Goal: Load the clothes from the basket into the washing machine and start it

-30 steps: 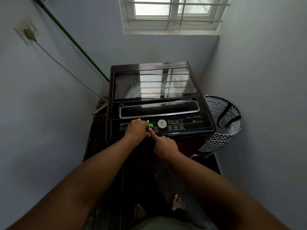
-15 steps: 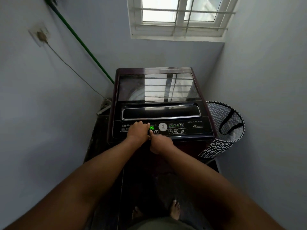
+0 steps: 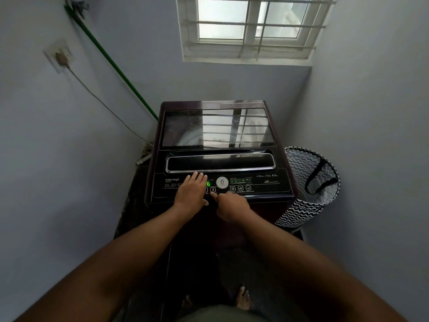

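The washing machine (image 3: 218,145) fills a narrow alcove, lid down, walls close on both sides. The left hand (image 3: 191,194) lies flat, fingers straight, on the control panel (image 3: 262,182) beside a green digit. The right hand (image 3: 232,206), curled, points its forefinger at the panel's front-edge buttons. The basket (image 3: 308,189) stands squeezed between machine and right wall.

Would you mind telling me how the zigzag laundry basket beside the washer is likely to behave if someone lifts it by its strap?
The zigzag laundry basket looks like fabric, so it would probably sag and fold rather than hold its shape. No clothes show through its open top, so it is likely light. It leans between the washing machine and wall, so a nudge might tip it.
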A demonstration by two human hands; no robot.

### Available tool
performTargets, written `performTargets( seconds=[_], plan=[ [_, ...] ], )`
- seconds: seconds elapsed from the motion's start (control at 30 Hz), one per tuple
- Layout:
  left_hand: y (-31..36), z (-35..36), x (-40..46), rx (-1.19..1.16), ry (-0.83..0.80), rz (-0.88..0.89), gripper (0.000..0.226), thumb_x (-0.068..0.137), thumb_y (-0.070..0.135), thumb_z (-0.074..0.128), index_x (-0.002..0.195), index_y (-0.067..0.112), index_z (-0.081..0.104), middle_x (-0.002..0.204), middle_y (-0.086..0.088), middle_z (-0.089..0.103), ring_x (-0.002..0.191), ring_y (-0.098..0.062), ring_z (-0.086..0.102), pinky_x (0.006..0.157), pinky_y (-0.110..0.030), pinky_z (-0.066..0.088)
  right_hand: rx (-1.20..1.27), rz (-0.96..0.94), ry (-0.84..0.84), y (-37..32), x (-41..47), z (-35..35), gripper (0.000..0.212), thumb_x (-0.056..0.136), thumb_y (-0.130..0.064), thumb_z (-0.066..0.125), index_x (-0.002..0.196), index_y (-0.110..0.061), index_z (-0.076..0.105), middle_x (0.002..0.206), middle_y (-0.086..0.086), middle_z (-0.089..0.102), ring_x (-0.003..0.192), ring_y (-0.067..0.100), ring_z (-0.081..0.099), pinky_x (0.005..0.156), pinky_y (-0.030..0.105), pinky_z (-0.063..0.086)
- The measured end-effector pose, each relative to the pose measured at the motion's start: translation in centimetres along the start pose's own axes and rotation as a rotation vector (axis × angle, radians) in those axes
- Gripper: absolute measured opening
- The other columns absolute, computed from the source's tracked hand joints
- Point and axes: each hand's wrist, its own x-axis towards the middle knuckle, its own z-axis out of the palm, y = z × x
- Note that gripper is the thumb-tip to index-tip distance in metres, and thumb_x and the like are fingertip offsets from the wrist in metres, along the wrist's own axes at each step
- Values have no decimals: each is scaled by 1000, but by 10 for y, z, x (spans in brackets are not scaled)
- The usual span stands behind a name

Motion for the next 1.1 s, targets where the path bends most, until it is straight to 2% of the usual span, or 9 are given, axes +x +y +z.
performTargets(
  seconds=[0.1,0.2,0.4,0.53,0.7,0.8,0.9,1.0,1.1],
  plan=[
    [4,1,2,-6,1,14,99,81,40,75,155,10,17,162,-8,21,151,-24,14,124,-36,14,36,3,-17,0,2,-4,44,93,-30,52,136,-25,51,116,11,62,109,32,61,84,42,49],
    [5,5,3,-36,-15,0,103,79,39,77,155,10,15,163,-9,20,152,-24,12,124,-36,14,87,13,-50,1,5,-6,41,90,-33,55,129,-20,56,114,11,62,106,32,62,85,43,50],
    [10,14,7,-110,-31,-41,106,79,47,74,156,9,12,164,-10,11,152,-22,8,123,-35,13,46,-9,-31,7,12,-3,66,93,-42,53,152,-31,27,122,13,59,110,34,59,84,46,50],
    [16,16,11,-156,-49,-96,104,80,38,76,156,8,11,164,-12,10,152,-25,8,122,-36,17,33,-7,-44,5,18,4,70,92,-31,54,154,-28,22,119,11,62,107,32,61,78,42,49],
    [15,12,19,-145,-85,-111,88,88,30,69,155,8,16,163,-14,15,151,-28,14,120,-39,28,11,15,-12,-7,28,2,53,98,-36,48,147,-19,37,114,7,65,101,29,64,69,36,42],
    [18,11,18,-148,-90,-123,94,84,29,74,155,8,15,163,-14,16,151,-28,14,120,-39,27,42,11,-25,-3,29,-2,45,96,-45,49,135,-23,50,113,5,64,100,27,64,69,36,44],
    [22,10,16,-155,-76,-137,101,80,28,78,155,8,13,163,-14,13,152,-28,11,121,-37,23,42,-12,-77,4,31,-9,44,91,-54,53,125,-25,54,118,5,61,106,28,61,75,41,47],
    [29,4,8,-173,-65,-153,95,84,25,74,155,7,12,163,-15,11,152,-27,8,123,-36,19,63,-22,-137,4,23,-17,44,91,-48,54,128,-25,51,126,9,57,113,32,57,89,49,47],
    [34,-3,8,-237,2,-153,77,93,25,63,154,7,20,162,-14,19,151,-25,15,121,-34,23,49,-26,-20,7,19,-17,37,92,-36,53,123,-17,57,126,12,54,114,33,56,93,50,45]
  ],
)
